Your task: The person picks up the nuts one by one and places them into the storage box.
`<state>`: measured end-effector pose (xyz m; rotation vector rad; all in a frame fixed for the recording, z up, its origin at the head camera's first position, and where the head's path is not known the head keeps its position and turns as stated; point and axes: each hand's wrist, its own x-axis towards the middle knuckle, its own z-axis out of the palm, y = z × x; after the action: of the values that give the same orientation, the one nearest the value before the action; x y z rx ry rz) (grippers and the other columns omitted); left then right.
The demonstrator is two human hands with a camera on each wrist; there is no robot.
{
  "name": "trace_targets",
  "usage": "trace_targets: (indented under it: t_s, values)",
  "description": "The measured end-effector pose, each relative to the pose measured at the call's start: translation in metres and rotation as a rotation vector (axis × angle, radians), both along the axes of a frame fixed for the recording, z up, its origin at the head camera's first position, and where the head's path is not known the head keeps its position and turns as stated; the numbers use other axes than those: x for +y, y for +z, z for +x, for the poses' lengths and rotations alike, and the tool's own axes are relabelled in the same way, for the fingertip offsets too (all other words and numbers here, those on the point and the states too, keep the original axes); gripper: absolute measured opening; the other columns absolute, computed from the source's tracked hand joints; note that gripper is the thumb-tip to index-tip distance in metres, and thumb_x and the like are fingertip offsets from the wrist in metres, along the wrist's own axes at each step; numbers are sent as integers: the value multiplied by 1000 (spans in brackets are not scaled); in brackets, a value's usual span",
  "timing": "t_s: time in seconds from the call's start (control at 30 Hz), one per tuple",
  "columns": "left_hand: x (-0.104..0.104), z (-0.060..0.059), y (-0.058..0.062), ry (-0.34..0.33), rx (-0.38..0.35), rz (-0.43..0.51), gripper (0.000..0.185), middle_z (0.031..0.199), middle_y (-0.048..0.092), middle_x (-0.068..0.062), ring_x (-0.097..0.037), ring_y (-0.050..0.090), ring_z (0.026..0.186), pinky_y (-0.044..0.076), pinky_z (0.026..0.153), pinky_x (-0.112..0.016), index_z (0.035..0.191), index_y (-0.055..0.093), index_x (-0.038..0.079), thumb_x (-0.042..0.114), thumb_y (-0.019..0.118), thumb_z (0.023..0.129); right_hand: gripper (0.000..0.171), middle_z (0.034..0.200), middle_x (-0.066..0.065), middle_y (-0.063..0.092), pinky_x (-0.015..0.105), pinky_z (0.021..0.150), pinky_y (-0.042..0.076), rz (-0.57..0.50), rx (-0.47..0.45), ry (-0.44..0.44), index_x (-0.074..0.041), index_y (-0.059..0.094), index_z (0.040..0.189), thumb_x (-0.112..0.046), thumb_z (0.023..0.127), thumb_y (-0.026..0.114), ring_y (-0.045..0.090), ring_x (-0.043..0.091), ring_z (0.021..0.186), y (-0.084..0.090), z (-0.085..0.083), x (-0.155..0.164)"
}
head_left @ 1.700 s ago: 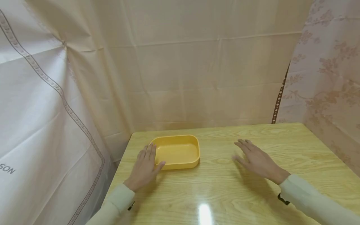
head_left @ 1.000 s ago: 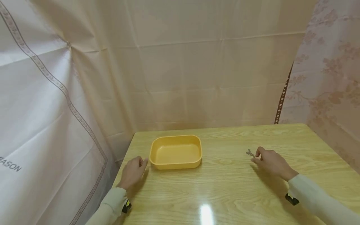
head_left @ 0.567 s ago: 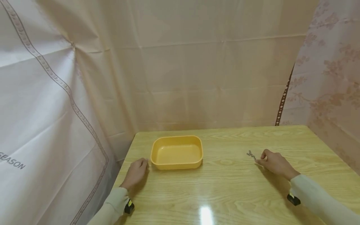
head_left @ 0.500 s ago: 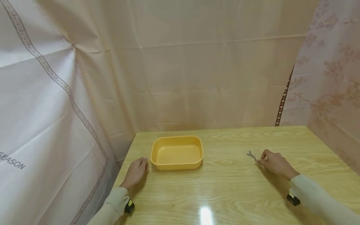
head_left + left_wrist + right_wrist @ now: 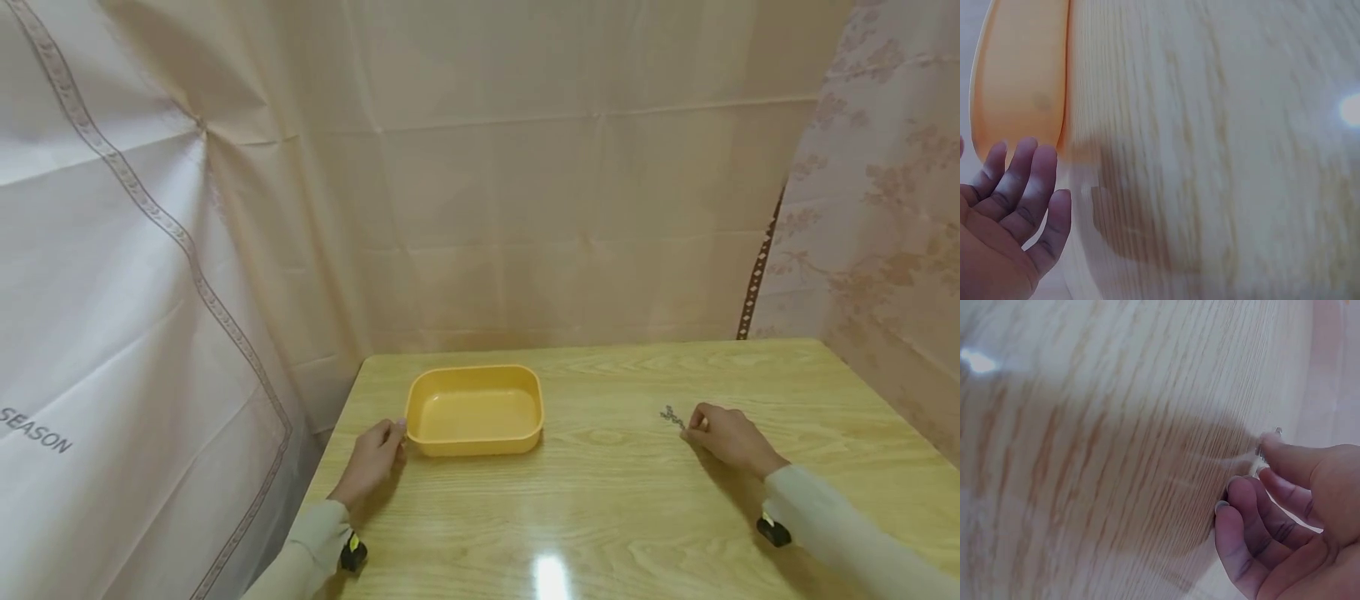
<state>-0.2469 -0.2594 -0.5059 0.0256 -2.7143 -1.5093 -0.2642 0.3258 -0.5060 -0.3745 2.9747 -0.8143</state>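
Draped cloth sheets, plain beige at the back and floral at the right, are hung around a pale wooden table whose varnish catches a ceiling light near the front edge. An orange plastic tray, rectangular with rounded corners, is seen standing empty toward the table's far left corner.

A small metal chain is seen lying on the bare wood well to the right of the tray, most of it resting flat on the table. Its near end is pinched between the thumb and forefinger of the right hand, with the other fingers curled loosely beneath; in the right wrist view only a glint of the chain shows past the fingertips.

The left hand is rested on the table at the tray's near left corner, its fingertips at or just short of the rim; contact cannot be confirmed. Its fingers are shown relaxed and lightly bent in the left wrist view, with nothing held, and the tray's orange side just beyond them.

Judged from how things lie, the work is at an early stage: the chain has been taken hold of but not yet lifted off the wood, nothing has been put in the tray, and the gap between the two is yet to be crossed.
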Motion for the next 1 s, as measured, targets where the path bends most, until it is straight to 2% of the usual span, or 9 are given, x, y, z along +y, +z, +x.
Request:
trace_targets:
  t_s: [0.13, 0.23, 0.37, 0.5, 0.7, 0.83, 1.0]
  values:
    - [3, -2, 2, 3, -7, 19, 41, 84, 65, -14, -25, 61, 70, 53, 61, -32, 99, 62, 3, 39, 46, 112, 16, 75, -1, 63, 34, 57, 45, 32, 16, 0, -2, 62, 97, -17, 100, 67, 53, 16, 63, 1, -3, -1]
    - [5, -3, 1, -2, -7, 40, 40, 83, 64, -14, -25, 62, 70, 55, 63, -33, 97, 60, 3, 36, 46, 112, 16, 70, -1, 61, 31, 53, 43, 21, 19, -3, -3, 63, 97, -18, 100, 68, 50, 14, 58, -1, -4, 0]
    - [8, -4, 0, -10, -25, 116, 35, 81, 62, -13, -23, 62, 67, 56, 61, -31, 95, 56, 2, 32, 46, 112, 18, 64, -3, 57, 28, 47, 37, -17, 9, 5, -4, 62, 99, -21, 100, 68, 44, 12, 51, -7, -7, 0]
    - [10, -4, 0, -24, -46, 168, 32, 79, 61, -13, -21, 60, 66, 54, 59, -28, 96, 55, 2, 27, 45, 113, 17, 64, -2, 55, 28, 46, 37, -42, 2, 6, -4, 62, 100, -20, 100, 68, 45, 13, 50, -9, -6, -1]
    - [11, -6, 0, -36, -59, 164, 31, 79, 60, -11, -20, 59, 66, 55, 60, -28, 99, 55, 2, 26, 42, 114, 19, 64, 0, 56, 29, 46, 38, -46, 0, -12, -2, 62, 103, -20, 101, 67, 46, 14, 50, -7, -9, -3]
    - [10, -6, 0, -55, -53, 158, 31, 78, 59, -10, -20, 58, 65, 54, 60, -29, 97, 53, 1, 25, 42, 114, 17, 74, 1, 63, 30, 52, 43, -22, 11, -18, -1, 63, 101, -18, 101, 68, 52, 15, 58, -5, -10, -3]
    - [10, -7, 0, -73, -40, 131, 31, 77, 59, -9, -19, 59, 64, 54, 59, -29, 94, 52, 2, 23, 41, 114, 12, 83, 4, 66, 32, 54, 48, -22, -17, -23, 2, 65, 98, -10, 99, 68, 55, 17, 64, -2, -9, -3]
